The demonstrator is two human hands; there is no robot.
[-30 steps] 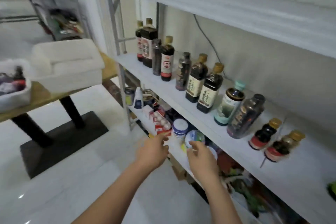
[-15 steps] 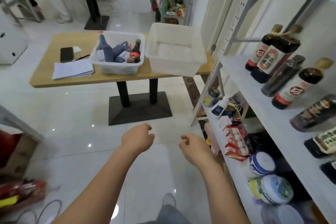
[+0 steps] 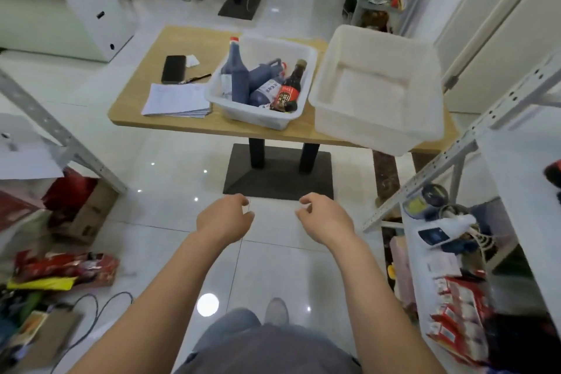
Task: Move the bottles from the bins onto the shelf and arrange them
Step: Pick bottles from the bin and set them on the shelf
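A person's left hand [image 3: 224, 218] and right hand [image 3: 327, 220] hang side by side over a glossy white tiled floor [image 3: 170, 191], fingers [image 3: 243, 200] loosely curled and holding nothing.

Well beyond the fingers, a small white plastic bin [image 3: 264, 120] sits on a wooden tabletop [image 3: 135, 97]. Its near wall hides the bottoms of the bottles inside it, and their labels are too blurred to read. A tall dark-blue bottle with a red cap [image 3: 235, 76] stands nearly upright at the bin's left side, cap pointing up. A dark soy-sauce bottle with a red label and brown cap [image 3: 290, 89] leans at the right side, its long axis tilting away from the fingers. Between them a blue plastic jug with a handle [image 3: 267, 79] lies on its side, half covered.

Just right of that bin is a large white plastic bin [image 3: 376, 130], its near corner jutting past the tabletop's near edge. A black phone [image 3: 173, 68] and a stack of white papers [image 3: 177, 100] lie to the left.

To the right of the fingers, a white metal shelf [image 3: 516, 179] is cut off by the frame edge. Only a sliver of one dark bottle shows there.

Bare floor lies between the fingers and the black table base [image 3: 277, 173].
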